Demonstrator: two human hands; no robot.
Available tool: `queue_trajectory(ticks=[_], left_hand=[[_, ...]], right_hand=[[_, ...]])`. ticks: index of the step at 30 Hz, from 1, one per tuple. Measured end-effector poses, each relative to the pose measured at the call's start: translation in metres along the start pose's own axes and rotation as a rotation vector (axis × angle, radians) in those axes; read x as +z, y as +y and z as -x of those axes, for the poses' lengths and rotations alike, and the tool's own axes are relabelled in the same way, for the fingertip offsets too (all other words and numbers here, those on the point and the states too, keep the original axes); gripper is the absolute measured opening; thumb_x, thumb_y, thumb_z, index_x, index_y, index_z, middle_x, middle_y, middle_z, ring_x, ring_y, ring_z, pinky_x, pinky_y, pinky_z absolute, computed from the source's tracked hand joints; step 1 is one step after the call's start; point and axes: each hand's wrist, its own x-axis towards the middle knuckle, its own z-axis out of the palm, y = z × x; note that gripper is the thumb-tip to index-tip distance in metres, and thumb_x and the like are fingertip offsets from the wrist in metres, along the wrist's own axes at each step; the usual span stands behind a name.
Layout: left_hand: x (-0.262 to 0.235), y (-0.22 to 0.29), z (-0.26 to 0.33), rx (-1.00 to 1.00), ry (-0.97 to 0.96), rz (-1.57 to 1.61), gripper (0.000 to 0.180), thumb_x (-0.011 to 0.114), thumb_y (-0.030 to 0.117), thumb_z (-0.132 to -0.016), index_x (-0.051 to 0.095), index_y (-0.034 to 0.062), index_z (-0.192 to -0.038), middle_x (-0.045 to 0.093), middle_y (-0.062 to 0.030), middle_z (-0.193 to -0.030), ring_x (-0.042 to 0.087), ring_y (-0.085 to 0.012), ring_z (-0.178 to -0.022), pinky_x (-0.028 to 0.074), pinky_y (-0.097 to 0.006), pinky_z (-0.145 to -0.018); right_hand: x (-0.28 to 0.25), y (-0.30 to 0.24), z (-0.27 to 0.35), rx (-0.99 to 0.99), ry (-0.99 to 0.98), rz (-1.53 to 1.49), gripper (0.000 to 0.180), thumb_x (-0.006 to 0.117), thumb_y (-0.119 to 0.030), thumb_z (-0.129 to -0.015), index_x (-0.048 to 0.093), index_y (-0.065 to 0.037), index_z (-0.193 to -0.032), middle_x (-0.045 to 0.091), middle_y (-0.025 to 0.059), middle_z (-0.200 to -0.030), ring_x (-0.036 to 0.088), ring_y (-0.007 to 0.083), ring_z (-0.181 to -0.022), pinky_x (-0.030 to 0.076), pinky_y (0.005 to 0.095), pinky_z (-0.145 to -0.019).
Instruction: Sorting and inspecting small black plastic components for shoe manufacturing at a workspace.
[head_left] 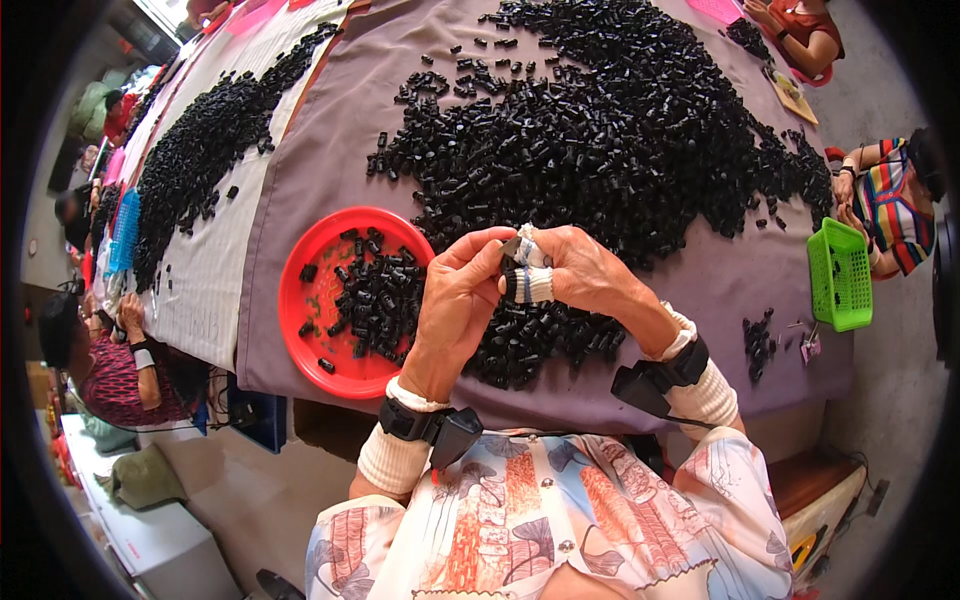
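Black pieces (580, 150), heaped toward twelve o'clock, seemed light and stiff, best held by their sides; our left hand (455, 290) and right hand (592, 268) pinched a small dark object (512, 246).

A workshop: people (125, 382) work around tables (330, 130) heaped with black parts (600, 150).

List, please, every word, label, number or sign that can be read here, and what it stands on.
White, box-shaped cabinet: a small red marking, too small and blurred to read.
Small, black, glossy pieces: no readable text.
Red, round plastic tray: none seen.
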Motion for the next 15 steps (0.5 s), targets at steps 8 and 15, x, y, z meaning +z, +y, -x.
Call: queue_trajectory(ticks=[8, 15], left_hand=[[-0.031, 0.037, 0.017, 0.286, 0.280, -0.533, 0.018, 0.056, 0.008, -0.086, 0.060, -0.0006, -0.101, 0.061, -0.0055, -0.087, 0.057, -0.0092, -0.072, 0.049, -0.023, -0.065], [-0.068, 0.057, 0.031, 0.550, 0.584, -1.205, 0.016, 0.062, 0.010, -0.081, 0.065, 0.0025, -0.095, 0.061, -0.0038, -0.087, 0.057, -0.0095, -0.073, 0.045, -0.023, -0.066]], right_hand=[[-0.007, -0.003, 0.005, 0.214, 0.053, -0.215, 0.023, 0.065, -0.022, -0.077, 0.061, -0.007, -0.093, 0.051, -0.0042, -0.065, 0.041, 0.0047, -0.054, 0.036, 0.0231, -0.048], [-0.042, 0.030, 0.011, 0.168, 0.270, -0.425, 0.019, 0.053, -0.024, -0.086, 0.053, -0.007, -0.093, 0.047, -0.0007, -0.057, 0.039, 0.0036, -0.039, 0.029, 0.0176, -0.034]])
